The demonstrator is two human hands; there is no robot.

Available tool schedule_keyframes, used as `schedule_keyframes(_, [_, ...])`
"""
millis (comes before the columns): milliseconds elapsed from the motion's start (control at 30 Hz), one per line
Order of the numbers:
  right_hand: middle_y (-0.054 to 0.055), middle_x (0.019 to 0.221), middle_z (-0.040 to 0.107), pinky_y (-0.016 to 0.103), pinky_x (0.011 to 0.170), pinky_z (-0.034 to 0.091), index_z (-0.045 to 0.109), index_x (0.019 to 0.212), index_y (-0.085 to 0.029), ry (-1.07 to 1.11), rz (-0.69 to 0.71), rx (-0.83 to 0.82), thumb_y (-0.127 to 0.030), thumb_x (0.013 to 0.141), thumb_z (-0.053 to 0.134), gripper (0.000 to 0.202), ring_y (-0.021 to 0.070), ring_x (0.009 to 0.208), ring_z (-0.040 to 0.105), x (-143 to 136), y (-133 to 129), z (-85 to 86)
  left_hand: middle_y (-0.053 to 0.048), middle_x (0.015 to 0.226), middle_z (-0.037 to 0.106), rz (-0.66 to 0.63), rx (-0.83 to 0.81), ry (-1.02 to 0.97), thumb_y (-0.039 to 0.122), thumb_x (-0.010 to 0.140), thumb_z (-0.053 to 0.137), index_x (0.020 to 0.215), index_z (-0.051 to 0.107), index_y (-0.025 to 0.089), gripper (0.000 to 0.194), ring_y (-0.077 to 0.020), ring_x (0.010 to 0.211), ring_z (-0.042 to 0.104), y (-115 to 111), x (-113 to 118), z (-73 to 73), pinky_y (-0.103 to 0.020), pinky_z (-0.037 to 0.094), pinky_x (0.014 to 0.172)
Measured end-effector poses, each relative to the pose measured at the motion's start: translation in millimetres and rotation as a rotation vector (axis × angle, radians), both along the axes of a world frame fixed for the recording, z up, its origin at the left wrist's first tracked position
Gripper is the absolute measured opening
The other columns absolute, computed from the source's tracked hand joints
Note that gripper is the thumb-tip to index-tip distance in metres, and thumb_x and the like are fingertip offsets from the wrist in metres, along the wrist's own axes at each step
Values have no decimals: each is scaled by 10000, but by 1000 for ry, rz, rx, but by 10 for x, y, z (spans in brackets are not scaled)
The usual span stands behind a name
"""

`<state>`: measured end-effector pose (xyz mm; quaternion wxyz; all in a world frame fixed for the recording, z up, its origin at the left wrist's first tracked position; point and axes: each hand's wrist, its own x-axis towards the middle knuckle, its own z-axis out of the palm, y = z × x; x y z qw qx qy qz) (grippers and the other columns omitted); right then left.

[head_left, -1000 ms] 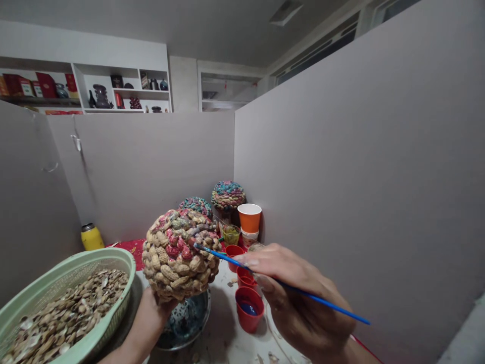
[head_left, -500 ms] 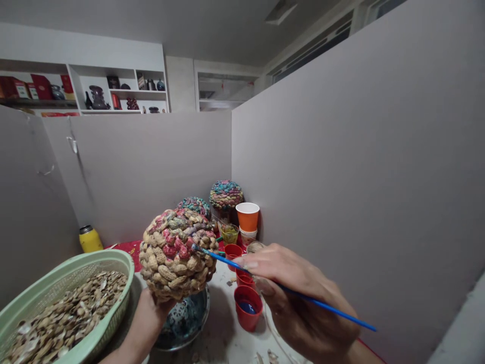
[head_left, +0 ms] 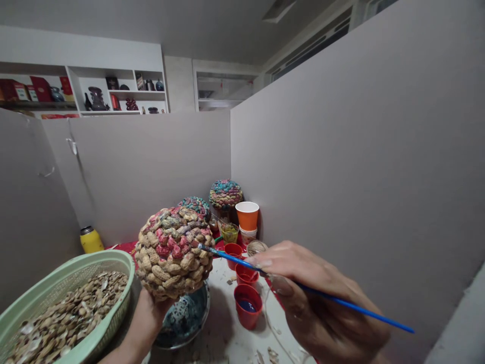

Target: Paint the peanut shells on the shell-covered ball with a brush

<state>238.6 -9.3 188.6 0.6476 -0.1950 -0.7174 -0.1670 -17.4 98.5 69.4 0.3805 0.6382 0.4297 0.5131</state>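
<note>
The peanut-covered ball point(head_left: 170, 258) sits left of the right hand point(head_left: 318, 283), raised above the tabletop point(head_left: 223, 301) and directly over the left hand point(head_left: 149, 311), which is the nearer of the two. The left hand supports it from below; its fingers are mostly hidden, so how far they open I cannot tell. The right hand is closed in a pinch on a blue brush point(head_left: 227, 257), whose long axis runs from the near right to the far left, bristles at the right part of the ball's near face. Whether they press on the shells is too fine to tell. Pink patches mark the ball's upper part; lower down, the shells are plain tan.

Counted, there is one ball in hand, two coloured balls point(head_left: 225, 193) point(head_left: 194, 205) beyond it, one brush, and three red cups point(head_left: 248, 318) point(head_left: 246, 278) point(head_left: 232, 265) in a near-to-far row, the nearest holding blue liquid. One orange cup point(head_left: 247, 219) tops white cups point(head_left: 248, 236) whose number is unclear. One metal bowl point(head_left: 206, 308) lies partly behind the left hand, and one green basket point(head_left: 121, 308) of shells stands at the left.
</note>
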Motion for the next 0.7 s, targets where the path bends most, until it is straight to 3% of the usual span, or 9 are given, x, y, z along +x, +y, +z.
schedule_keyframes(100, [72, 810, 792, 318, 674, 612, 707, 1019, -173, -33, -48, 33, -140, 999, 573, 140, 181, 718, 763, -1, 16, -16, -174, 1182, 811, -22, -7, -36, 661, 646, 823, 1079, 791, 183, 645, -444, 1273, 652, -16, 3, 15, -582, 451, 1147])
schedule_keyframes(333, [82, 830, 794, 292, 717, 618, 677, 1031, -153, -114, -40, 42, -111, 1011, 545, 141, 168, 773, 780, -16, 26, 27, -183, 1228, 785, 42, 46, 3, 741, 651, 785, 1158, 761, 182, 754, -457, 1429, 503, -7, -30, -35, -607, 288, 1242])
schedule_keyframes(467, [71, 834, 790, 290, 707, 607, 671, 1039, -153, -130, -20, -3, -79, 981, 563, 143, 160, 758, 769, -11, -29, 28, -184, 1215, 791, 15, 29, -37, 705, 674, 799, 1177, 751, 179, 728, -453, 1363, 576, 23, -49, -99, -607, 368, 1203])
schedule_keyframes(600, [60, 821, 783, 280, 727, 607, 678, 1026, -158, -96, -16, 2, -95, 988, 555, 143, 151, 754, 763, -5, -52, 21, -175, 1107, 824, 0, 3, -96, 698, 630, 826, 1141, 764, 174, 736, -459, 1254, 662, 9, -25, -72, -602, 466, 1130])
schedule_keyframes(700, [70, 819, 790, 280, 724, 614, 679, 1041, -157, -84, -21, 41, -122, 1016, 537, 149, 156, 763, 770, -15, -18, 22, -161, 1102, 827, 16, 16, -58, 642, 615, 858, 1105, 777, 184, 677, -451, 1310, 624, 13, -38, -73, -582, 415, 1178])
